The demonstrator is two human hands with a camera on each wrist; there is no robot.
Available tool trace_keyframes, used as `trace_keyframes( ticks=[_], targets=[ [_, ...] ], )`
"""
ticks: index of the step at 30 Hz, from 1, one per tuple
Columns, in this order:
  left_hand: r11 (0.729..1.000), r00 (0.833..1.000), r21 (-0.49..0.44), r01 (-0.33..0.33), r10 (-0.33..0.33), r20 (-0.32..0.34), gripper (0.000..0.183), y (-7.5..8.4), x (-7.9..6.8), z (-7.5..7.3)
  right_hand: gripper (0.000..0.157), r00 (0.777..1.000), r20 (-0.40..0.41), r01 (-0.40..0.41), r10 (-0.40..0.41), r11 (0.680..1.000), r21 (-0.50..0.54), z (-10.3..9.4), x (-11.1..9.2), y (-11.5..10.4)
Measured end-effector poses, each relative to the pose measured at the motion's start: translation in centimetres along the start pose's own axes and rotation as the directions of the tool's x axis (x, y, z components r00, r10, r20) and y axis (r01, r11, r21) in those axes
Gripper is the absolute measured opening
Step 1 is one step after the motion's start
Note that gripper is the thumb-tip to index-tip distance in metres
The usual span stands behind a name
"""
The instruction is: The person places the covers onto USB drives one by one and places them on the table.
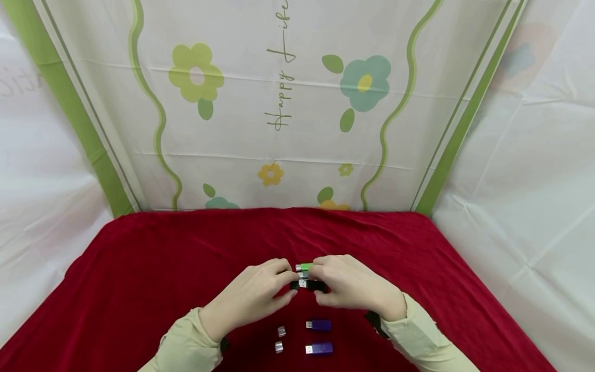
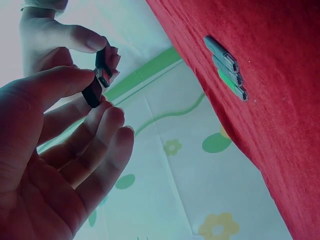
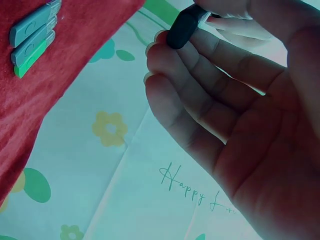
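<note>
In the head view my left hand [image 1: 253, 292] and right hand [image 1: 355, 284] meet over the red cloth. The right hand pinches a black USB stick [image 1: 317, 285] between thumb and fingers, its metal plug pointing left. The left hand pinches a small black cap [image 2: 92, 95] at the plug end. In the left wrist view the metal plug [image 2: 103, 79] shows between stick and cap, so the cap does not cover it fully. The right wrist view shows the stick's dark body [image 3: 183, 27] at the fingertips.
Beyond the hands lie a green USB stick [image 1: 304, 267] and two grey ones [image 3: 31, 25], side by side. Nearer me are two purple USB sticks [image 1: 321, 325] and two small shiny caps [image 1: 281, 331] on the red cloth [image 1: 186, 258]. Patterned curtains [image 1: 297, 103] surround the table.
</note>
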State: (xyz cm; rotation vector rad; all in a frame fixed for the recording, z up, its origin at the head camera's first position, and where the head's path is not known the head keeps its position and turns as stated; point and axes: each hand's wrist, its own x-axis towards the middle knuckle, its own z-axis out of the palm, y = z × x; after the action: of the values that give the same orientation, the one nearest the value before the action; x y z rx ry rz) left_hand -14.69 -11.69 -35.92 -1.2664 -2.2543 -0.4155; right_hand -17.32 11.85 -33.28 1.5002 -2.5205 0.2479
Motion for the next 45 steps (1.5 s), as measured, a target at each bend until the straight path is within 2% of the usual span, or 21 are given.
trace_keyframes(
  ticks=[12, 31, 45],
  targets=[
    [1.000, 1.000, -0.002, 0.011, -0.011, 0.018, 0.021, 0.04, -0.02, 0.09, 0.023, 0.998, -0.033, 0.049, -0.048, 0.998, 0.039, 0.06, -0.02, -0.15],
    [1.000, 1.000, -0.012, 0.006, -0.006, 0.019, 0.020, 0.30, -0.10, -0.04, 0.023, 0.997, -0.057, 0.054, -0.052, 0.998, 0.042, 0.14, -0.02, -0.45],
    [1.000, 1.000, 0.030, -0.005, 0.005, 0.012, 0.021, 0.74, 0.02, 0.03, 0.022, 0.993, -0.092, 0.082, -0.079, 0.996, 0.039, 0.31, 0.01, -0.46]
  ],
)
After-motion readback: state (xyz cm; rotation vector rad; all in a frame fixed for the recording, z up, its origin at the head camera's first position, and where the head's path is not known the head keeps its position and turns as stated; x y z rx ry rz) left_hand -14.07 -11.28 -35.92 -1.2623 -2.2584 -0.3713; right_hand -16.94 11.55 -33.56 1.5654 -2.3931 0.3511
